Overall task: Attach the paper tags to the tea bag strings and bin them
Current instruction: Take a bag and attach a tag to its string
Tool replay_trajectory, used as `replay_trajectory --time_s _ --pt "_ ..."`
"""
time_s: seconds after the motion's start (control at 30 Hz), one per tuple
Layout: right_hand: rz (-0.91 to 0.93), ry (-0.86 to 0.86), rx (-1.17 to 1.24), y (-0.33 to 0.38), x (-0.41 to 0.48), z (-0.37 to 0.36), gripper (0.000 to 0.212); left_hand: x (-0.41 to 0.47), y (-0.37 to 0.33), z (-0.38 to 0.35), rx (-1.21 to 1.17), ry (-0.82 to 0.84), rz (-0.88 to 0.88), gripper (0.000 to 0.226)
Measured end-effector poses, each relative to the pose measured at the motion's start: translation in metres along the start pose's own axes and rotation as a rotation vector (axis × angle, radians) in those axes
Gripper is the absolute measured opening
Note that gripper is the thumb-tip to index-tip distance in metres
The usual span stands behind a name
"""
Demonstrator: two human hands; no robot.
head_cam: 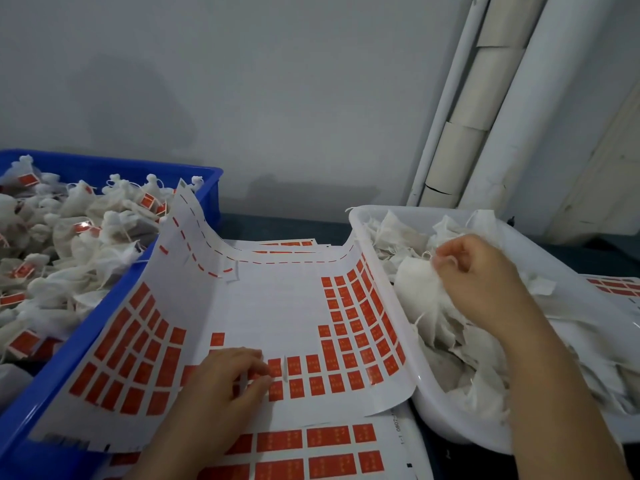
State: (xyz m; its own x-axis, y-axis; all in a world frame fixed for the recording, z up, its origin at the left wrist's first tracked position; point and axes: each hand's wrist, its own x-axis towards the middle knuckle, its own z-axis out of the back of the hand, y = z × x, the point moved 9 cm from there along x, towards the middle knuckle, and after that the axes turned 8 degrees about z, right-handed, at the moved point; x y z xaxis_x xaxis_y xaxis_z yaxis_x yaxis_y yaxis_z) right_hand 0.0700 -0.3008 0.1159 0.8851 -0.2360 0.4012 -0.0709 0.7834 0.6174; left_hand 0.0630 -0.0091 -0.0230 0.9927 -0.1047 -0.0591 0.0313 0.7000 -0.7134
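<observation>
A white sheet of red paper tags [277,306] lies curled between two bins. My left hand [228,375] rests on its near part, fingertips pinching at a red tag [275,367] in the lower rows. My right hand [474,271] is in the white bin [426,386] on the right, fingers curled around a white tea bag [415,282] and pinching its string. The blue bin [45,379] on the left is heaped with tea bags [76,237] that carry red tags.
More tag sheets [311,448] lie under the top one, and another [616,285] shows behind the white bin. White rolls and pipes [485,98] lean against the grey wall at the back right. The dark table edge [277,223] shows between the bins.
</observation>
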Motion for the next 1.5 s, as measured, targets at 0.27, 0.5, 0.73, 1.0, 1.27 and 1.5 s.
replay_trajectory --time_s 0.27,0.5,0.73,1.0,1.27,1.5 --pt "0.009 0.159 -0.117 0.0 0.0 -0.026 0.014 0.0 0.002 -0.001 0.016 -0.001 0.001 0.008" --pt "0.425 -0.27 0.21 0.076 -0.021 0.019 0.012 0.001 0.002 0.002 0.001 -0.045 -0.013 0.006" --pt "0.441 0.09 0.549 0.134 -0.058 -0.057 0.014 0.001 0.005 0.038 -0.728 -0.24 0.016 0.037" --pt "0.098 0.285 0.835 0.079 -0.082 -0.152 0.023 -0.007 0.007 0.033 -0.686 -0.147 0.081 0.037" --pt "0.069 0.254 0.809 0.063 -0.088 -0.153 0.019 -0.007 0.007 0.034 -0.714 -0.2 0.069 0.014" --pt "0.081 0.256 0.82 0.066 -0.092 -0.153 0.016 -0.01 -0.017 0.031 -0.66 -0.152 -0.052 0.017"
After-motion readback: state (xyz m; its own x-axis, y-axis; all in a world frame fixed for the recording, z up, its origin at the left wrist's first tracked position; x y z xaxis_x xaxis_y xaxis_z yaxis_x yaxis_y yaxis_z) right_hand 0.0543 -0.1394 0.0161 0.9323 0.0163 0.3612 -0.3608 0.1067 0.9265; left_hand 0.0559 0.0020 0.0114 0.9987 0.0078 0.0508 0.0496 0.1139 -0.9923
